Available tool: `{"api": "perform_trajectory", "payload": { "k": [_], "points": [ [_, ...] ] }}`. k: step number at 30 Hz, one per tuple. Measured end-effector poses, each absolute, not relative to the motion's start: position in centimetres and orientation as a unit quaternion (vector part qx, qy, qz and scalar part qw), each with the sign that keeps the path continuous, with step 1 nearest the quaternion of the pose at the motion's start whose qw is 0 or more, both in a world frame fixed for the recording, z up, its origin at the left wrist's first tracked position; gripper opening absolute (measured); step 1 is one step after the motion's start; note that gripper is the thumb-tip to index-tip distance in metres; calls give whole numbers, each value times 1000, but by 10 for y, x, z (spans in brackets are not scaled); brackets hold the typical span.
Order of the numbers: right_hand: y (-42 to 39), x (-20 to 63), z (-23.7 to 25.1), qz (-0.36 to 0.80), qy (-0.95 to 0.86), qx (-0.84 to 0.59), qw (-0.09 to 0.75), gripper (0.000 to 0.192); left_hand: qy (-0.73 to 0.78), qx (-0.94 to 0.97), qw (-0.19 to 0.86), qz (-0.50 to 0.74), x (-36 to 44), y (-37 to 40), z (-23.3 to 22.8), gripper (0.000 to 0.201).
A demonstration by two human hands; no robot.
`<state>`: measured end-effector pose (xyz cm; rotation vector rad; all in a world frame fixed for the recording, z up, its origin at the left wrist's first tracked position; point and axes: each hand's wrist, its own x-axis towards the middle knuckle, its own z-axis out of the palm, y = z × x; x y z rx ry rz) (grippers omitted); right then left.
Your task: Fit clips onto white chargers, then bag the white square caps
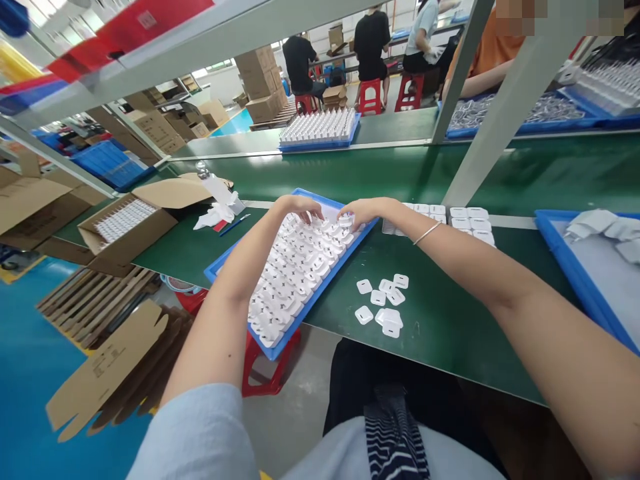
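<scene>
Both hands meet at the far end of the blue tray [216, 269], which is packed with rows of white plastic plugs [295, 267]. The tray's long axis runs diagonally, from the near edge of the tabletop [450, 333] away to the upper right. The right hand [363, 210] rests on one white plug [345, 220] in the top rows, with the fingers curled narrow around it. The left hand [297, 205] lies just beside it, fingers bent down on the neighbouring plugs; I cannot tell if it grips one. Right of the tray lie several loose white covers [383, 300]. Further left stands an open cardboard box [125, 233].
</scene>
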<state>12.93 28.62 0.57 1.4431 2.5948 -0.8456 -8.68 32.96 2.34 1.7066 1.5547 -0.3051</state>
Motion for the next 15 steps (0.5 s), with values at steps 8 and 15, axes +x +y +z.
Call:
{"api": "perform_trajectory", "payload": {
  "k": [8, 15],
  "points": [
    [313, 100, 3, -292, 816, 493, -69, 60, 661, 685, 306, 15, -125, 324, 29, 43],
    [318, 0, 21, -321, 817, 474, -69, 44, 698, 657, 277, 66, -160, 306, 25, 40]
  ]
}}
